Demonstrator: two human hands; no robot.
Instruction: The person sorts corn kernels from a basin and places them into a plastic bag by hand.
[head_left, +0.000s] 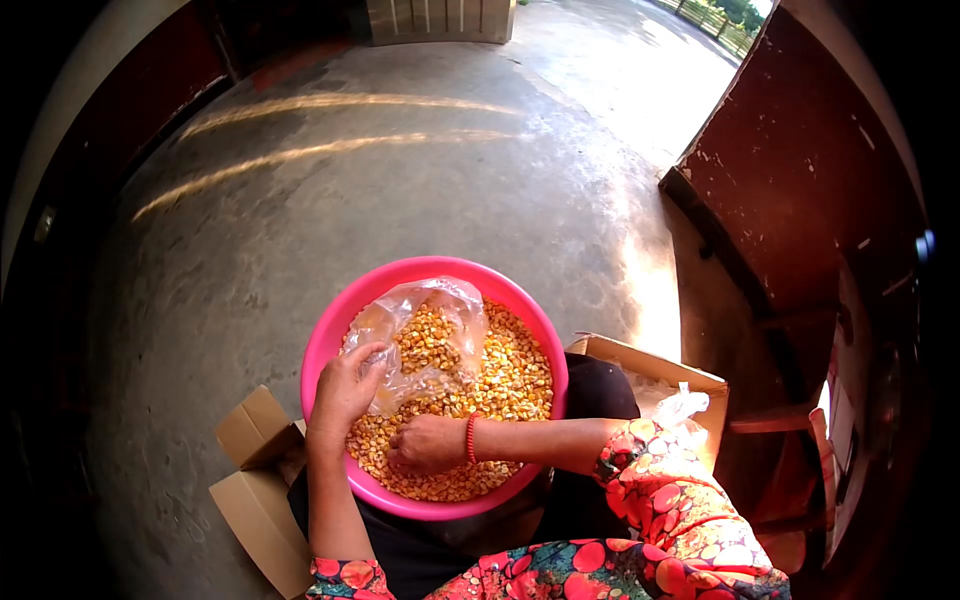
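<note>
Pinching the left edge of a clear plastic bag (462, 315) with the left hand (350, 385), thumb and fingers closed on the film, in the head view, just left of the middle of the frame. Pushing down among loose corn kernels (520, 390) with the right hand (430, 444), just below the bag, fingers curled and tips buried; cannot tell whether closed around any grain. Wearing a red beaded bracelet (471, 438) on the right wrist.

Lying open inside a pink basin (318, 350) at the lower centre of the frame, with more kernels showing within the film. Filled broadly with yellow-orange grain, and set close against dark trousers (600, 385); cannot tell what bears the weight underneath. Dressed in a flowered sleeve (690, 510) at the lower right.

Placed at the lower left of the frame, with flaps spread, a cardboard box (262, 520). Set at the right, beside the knee, a second carton (712, 388) with crumpled clear plastic (682, 404) at its edge. Stretching grey across the upper half, a concrete floor (430, 200), crossed by bright streaks at upper left.
</note>
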